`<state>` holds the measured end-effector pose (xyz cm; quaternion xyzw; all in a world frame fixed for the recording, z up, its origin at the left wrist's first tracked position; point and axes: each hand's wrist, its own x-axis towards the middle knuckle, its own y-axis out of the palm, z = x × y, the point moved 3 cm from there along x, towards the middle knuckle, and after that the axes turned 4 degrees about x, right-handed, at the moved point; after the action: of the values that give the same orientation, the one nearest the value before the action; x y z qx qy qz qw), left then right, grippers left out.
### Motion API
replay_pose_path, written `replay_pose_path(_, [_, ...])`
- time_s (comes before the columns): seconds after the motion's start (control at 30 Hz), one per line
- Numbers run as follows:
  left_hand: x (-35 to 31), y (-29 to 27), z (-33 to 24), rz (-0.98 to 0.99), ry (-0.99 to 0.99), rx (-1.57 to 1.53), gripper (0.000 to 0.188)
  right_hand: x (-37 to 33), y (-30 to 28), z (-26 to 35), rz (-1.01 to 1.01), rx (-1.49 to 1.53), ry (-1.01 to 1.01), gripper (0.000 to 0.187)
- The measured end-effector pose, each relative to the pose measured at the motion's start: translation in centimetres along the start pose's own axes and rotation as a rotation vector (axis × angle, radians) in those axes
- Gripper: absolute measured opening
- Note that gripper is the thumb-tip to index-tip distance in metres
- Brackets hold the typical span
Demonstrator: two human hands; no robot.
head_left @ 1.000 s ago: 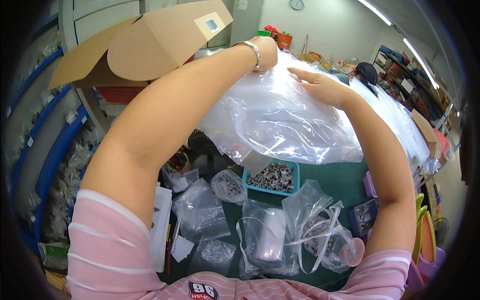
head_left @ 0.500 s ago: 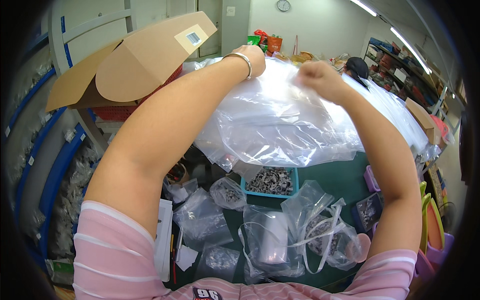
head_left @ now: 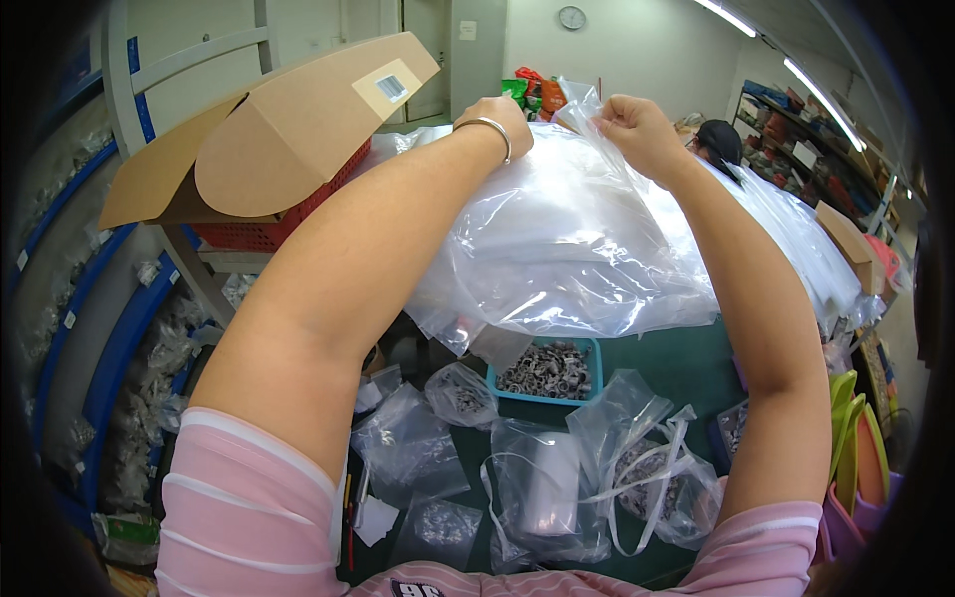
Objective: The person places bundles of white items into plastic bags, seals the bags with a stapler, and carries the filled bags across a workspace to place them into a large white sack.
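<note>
A large clear plastic bag [head_left: 567, 249] stretches out in front of me, over a pile of whitish plastic. My right hand [head_left: 637, 134] pinches its edge near the far side, and a folded strip of film rises between thumb and fingers. At the bag's far left, my left hand [head_left: 500, 125], with a silver bangle at the wrist, is closed; its fingertips are hidden, but the film gathers under it. Nearer me, a turquoise tray [head_left: 545, 400] holds small grey parts [head_left: 547, 370], partly beneath the bag's near edge.
Small clear bags [head_left: 408, 438] and a bag with a white roll [head_left: 550, 483] lie on the green table [head_left: 662, 353]. A cardboard box [head_left: 288, 129] sits over a red crate [head_left: 239, 235] at left. Beyond the pile, a person's dark cap [head_left: 718, 141] shows at right.
My right hand, blurred before, now holds up a fold of the bag's edge, slightly higher. My left hand stays closed in nearly the same place. The view has shifted slightly.
</note>
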<state>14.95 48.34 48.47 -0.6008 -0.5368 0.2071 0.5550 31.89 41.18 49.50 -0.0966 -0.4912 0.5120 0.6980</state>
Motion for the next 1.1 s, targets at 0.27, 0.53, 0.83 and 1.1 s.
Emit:
replay_pose_path(0.27, [2.9, 1.7, 3.1, 0.201, -0.225, -0.671, 0.014, -1.6, 3.6, 3.8, 0.493, 0.358, 0.182, 0.032])
replay_pose_path(0.53, [0.9, 1.3, 2.3, -0.407, 0.265, -0.446, 0.017, 0.5, 6.6, 1.4, 0.685, 0.277, 0.258, 0.029])
replay_pose_path(0.83, [-0.5, -0.6, 1.7, -0.462, 0.428, -0.306, 0.019, 3.5, 9.0, 2.8, 0.442, -0.483, -0.485, 0.038])
replay_pose_path(1.1, [-0.3, 0.4, 3.7, -0.474, 0.304, -0.338, 0.021, 2.1, 7.4, 2.9, 0.325, -0.025, -0.286, 0.033])
